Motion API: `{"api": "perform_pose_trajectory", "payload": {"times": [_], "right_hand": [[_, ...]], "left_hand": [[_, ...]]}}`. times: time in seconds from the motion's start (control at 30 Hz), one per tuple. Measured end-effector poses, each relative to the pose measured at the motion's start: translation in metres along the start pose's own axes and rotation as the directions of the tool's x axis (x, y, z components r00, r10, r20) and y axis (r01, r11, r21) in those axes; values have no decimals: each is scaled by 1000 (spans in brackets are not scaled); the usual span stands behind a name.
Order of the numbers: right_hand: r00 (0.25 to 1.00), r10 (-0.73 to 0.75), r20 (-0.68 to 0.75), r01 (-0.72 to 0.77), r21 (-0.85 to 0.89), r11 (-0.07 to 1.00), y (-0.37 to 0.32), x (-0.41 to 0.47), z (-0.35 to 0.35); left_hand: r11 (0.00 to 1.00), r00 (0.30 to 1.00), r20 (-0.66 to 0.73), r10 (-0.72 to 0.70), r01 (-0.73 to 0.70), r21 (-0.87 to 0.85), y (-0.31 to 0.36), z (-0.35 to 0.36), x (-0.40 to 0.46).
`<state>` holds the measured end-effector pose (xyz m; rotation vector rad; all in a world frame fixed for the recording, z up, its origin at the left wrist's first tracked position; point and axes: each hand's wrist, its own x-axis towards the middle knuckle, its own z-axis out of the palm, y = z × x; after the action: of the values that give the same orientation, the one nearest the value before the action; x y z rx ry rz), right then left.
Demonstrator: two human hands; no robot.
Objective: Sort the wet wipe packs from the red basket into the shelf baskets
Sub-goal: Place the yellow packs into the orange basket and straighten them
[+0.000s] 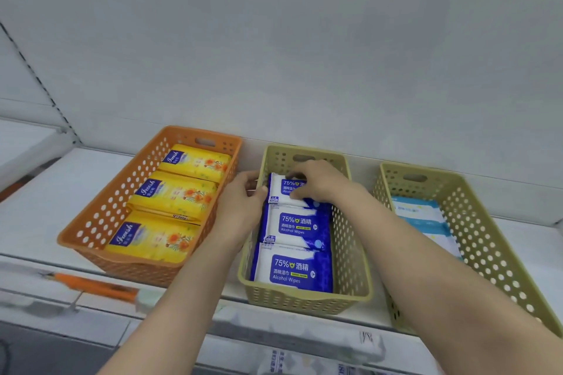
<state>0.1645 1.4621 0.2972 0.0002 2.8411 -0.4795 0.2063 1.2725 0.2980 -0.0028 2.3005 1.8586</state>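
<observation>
My left hand [240, 207] and right hand [316, 181] both hold the back blue wipe pack [285, 192] in the middle basket [350, 253] (at 12 o'clock inside it). The right basket [475, 222], at 3 o'clock, holds light blue packs [426, 219], I think.

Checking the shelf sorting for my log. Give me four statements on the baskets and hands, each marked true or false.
1. The orange basket holds yellow packs. True.
2. Both hands touch the rearmost blue alcohol wipes pack. True.
3. The middle basket is empty. False: it holds blue packs in a row.
4. The right hand reaches into the right basket. False: it is over the middle basket; the left hand is at that basket's left wall.
</observation>
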Motion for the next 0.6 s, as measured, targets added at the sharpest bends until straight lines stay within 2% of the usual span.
{"api": "perform_pose_trajectory", "payload": {"times": [0.1,0.27,0.6], "right_hand": [[999,-35,7,35,46,998,0,0,2],[999,11,-38,-8,102,995,3,3,9],[998,17,-57,-19,-26,999,-1,7,8]], "left_hand": [[1000,1000,-12,4,-3,11,0,2,0],[998,1000,-20,21,-20,59,0,4,0],[976,998,-29,63,-55,210,4,7,-1]]}}
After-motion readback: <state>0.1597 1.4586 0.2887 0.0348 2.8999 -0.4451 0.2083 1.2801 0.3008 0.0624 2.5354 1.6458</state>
